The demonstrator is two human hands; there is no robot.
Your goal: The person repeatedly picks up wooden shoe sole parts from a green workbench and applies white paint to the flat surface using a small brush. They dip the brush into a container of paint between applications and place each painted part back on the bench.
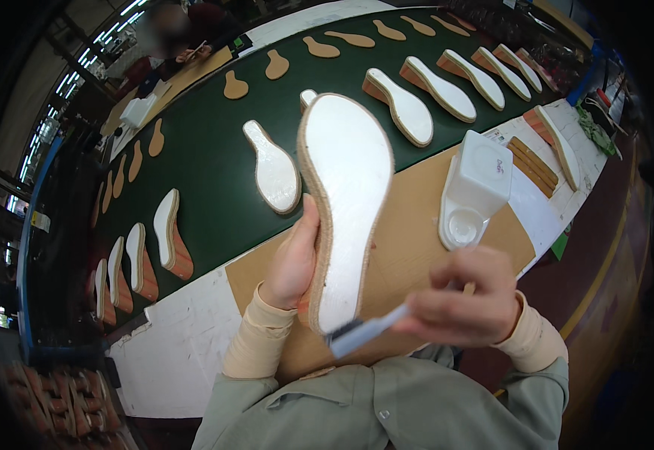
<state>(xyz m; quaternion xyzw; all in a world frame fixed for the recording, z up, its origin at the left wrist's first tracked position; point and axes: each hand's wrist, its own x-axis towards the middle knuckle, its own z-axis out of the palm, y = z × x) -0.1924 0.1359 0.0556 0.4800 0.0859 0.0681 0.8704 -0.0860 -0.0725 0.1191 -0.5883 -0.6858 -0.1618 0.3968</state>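
Note:
My left hand (295,262) grips a wedge shoe sole (348,176) by its side, thumb along the edge. The sole is tilted up toward me, with a white top face, a tan woven rim and a reddish wedge at the heel. In my closed right hand (465,296) is a brush (368,331) with a pale handle. Its dark bristles meet the heel end of the sole, low in the picture. Beyond the right hand stands a white plastic pot (481,169) with a small round cup at its near end. Brown cardboard (409,240) lies under both hands.
Several wedge soles (439,90) stand on the green work surface (207,172), at the far right and left. Flat tan insoles (276,65) lie along its far and left edges. Another person (196,37) sits across at the upper left. Strappy shoes (72,405) fill the lower left corner.

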